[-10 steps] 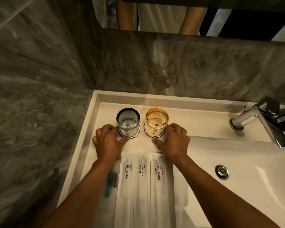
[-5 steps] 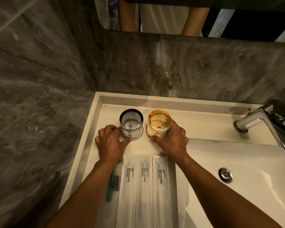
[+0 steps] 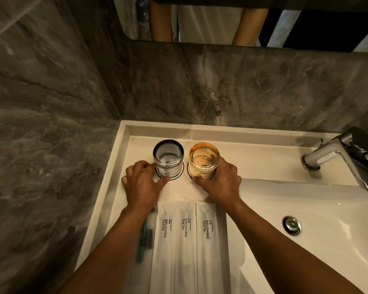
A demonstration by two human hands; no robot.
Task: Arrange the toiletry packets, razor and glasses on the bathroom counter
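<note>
The white counter [image 3: 253,160] fills the corner beside the sink basin [image 3: 327,219], with the faucet [image 3: 338,158] off to the right. Three long toothbrush packets [image 3: 186,247] lie side by side, their long axes running toward the wall. A green razor [image 3: 142,240] lies parallel at their left, partly under the left forearm. Two empty glasses stand upright on scalloped coasters: the left hand [image 3: 141,185] cups the clear glass [image 3: 168,159], the right hand [image 3: 222,183] grips the amber glass [image 3: 204,160].
</note>
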